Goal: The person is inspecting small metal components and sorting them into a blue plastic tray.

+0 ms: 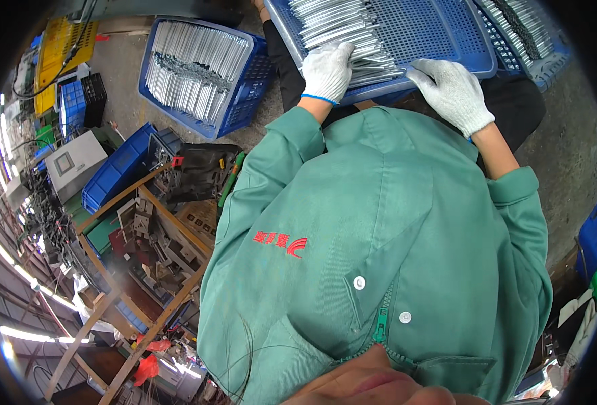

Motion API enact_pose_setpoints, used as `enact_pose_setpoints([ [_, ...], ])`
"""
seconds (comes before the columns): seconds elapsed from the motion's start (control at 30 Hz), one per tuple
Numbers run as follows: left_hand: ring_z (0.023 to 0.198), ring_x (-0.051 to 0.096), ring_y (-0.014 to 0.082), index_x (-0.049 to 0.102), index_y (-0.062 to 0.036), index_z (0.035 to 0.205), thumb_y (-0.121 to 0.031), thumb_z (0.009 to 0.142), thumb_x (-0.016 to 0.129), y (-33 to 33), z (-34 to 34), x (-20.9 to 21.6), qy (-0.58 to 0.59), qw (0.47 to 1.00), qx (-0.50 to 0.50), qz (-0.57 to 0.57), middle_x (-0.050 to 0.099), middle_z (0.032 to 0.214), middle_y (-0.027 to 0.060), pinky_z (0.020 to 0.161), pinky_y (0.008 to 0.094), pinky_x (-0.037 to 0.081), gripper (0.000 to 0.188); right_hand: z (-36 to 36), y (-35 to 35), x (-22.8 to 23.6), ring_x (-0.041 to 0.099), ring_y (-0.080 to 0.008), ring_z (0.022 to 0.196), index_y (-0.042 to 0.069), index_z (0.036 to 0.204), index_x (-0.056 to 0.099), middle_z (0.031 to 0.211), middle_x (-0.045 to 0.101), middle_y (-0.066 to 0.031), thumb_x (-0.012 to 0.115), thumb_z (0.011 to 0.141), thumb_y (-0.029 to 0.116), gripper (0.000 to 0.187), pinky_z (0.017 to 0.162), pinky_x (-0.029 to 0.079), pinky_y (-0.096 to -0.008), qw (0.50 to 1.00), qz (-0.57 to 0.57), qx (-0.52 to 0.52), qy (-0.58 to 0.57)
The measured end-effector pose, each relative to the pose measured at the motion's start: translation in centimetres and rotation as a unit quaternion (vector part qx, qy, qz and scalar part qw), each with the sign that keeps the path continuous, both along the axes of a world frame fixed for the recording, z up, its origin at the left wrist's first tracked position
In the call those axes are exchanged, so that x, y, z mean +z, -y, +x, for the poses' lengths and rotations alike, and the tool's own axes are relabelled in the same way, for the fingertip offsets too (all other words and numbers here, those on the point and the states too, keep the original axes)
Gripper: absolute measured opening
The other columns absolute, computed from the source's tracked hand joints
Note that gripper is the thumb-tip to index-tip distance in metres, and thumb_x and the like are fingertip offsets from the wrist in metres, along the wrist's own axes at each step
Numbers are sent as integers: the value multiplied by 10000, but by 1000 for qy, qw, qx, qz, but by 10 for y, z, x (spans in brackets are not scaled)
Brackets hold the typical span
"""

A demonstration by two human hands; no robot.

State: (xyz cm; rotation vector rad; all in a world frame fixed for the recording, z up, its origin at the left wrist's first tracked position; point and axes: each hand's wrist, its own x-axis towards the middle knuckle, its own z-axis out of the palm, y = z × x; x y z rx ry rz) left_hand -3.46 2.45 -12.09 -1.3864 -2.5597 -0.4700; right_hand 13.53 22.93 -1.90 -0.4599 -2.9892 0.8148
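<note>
A blue plastic basket (428,30) lies in front of me across my dark-trousered legs. Thin silvery metal rods (344,27) fill its left part in a long row. My left hand (327,71), in a white knitted glove, is closed over the rods at the basket's near left, its fingertips partly hidden. At the near rim, my gloved right hand (449,93) has its thumb and fingers apart beside the rods' right ends. I see nothing held in it.
Left of me, another blue basket (248,88) on the floor holds bundled metal rods (197,71). A further rod-filled basket (545,67) stands at far right. Wooden framing (173,219) with metal parts, a blue bin (119,169) and a grey control box (75,163) are at left.
</note>
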Motion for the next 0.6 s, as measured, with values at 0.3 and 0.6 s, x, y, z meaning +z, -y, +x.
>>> enact_pose_setpoints([
  [0.3, 654, 689, 271, 698, -103, 1072, -205, 932, 730, 17, 4, 45, 248, 968, -24, 20, 743, 832, 33, 636, 377, 538, 176, 4, 3, 14, 749, -338, 766, 81, 1045, 809, 945, 806, -94, 638, 1009, 396, 360, 690, 572, -422, 999, -20, 11, -32],
  [0.6, 628, 630, 279, 729, -60, 964, -182, 992, 705, 31, 16, 73, 408, 900, -97, 115, 743, 848, 46, 635, 385, 518, 128, 3, 14, 39, 739, -280, 702, 20, 1111, 802, 1004, 822, -105, 717, 974, 289, 314, 663, 560, -347, 997, -23, 60, -48],
])
